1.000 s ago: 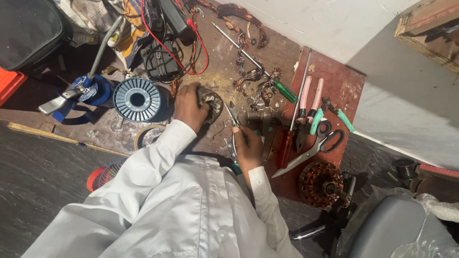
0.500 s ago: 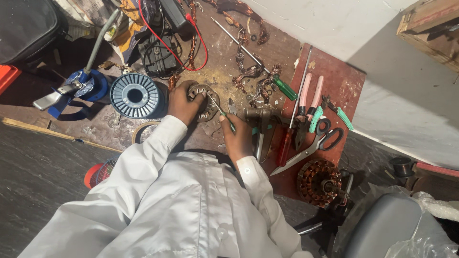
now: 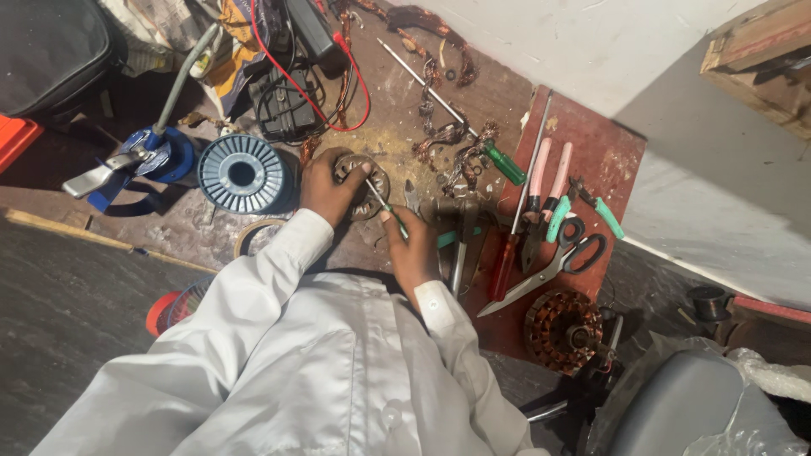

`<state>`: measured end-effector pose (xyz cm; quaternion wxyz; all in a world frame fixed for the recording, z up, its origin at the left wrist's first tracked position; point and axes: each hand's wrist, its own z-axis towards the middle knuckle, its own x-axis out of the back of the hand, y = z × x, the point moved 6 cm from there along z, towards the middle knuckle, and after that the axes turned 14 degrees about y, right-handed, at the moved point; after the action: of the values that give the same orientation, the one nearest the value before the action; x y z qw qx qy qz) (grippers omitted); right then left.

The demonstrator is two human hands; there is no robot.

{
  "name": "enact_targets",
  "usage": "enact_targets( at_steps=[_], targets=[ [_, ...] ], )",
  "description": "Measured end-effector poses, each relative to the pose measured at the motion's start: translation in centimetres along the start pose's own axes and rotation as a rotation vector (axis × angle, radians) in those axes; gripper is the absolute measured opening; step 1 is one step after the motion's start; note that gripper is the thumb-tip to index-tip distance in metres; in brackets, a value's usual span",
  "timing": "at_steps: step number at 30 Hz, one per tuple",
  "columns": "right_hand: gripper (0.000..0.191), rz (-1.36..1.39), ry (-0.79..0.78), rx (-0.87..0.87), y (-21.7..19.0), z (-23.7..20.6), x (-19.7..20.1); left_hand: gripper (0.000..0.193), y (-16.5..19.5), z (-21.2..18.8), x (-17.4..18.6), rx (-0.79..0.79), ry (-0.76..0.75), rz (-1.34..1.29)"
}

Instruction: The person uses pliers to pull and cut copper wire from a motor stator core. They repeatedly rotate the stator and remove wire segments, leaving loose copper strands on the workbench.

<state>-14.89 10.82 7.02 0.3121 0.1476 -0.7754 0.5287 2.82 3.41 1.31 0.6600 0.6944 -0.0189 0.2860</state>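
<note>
left hand (image 3: 325, 187) grips stator (image 3: 363, 184); right hand (image 3: 411, 249) holds screwdriver (image 3: 384, 205).

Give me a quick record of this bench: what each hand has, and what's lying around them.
left hand: grips a round metal motor part on the bench
right hand: holds a thin tool, tip at the motor part
left of hands: grey wire spool, blue clamp
right of hands: scissors, pink-handled pliers, red-handled screwdriver on a red board
lower right: copper-wound stator
</note>
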Motion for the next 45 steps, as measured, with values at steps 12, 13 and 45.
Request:
enact_targets(
  at_steps=[12, 13, 45],
  targets=[
    [0.029, -0.034, 0.04, 0.196, -1.3, -0.2, -0.2, 0.04, -0.9, 0.1, -0.4, -0.027, 0.007, 0.052],
    [0.029, -0.036, 0.039, 0.192, -1.3, -0.2, -0.2, 0.04, -0.9, 0.1, -0.4, -0.031, 0.007, 0.059],
    [0.028, -0.058, 0.01, 0.199, -0.7, -0.7, -1.1, 0.032, -0.1, 0.1, 0.4, -0.013, 0.024, -0.006]
  ],
)
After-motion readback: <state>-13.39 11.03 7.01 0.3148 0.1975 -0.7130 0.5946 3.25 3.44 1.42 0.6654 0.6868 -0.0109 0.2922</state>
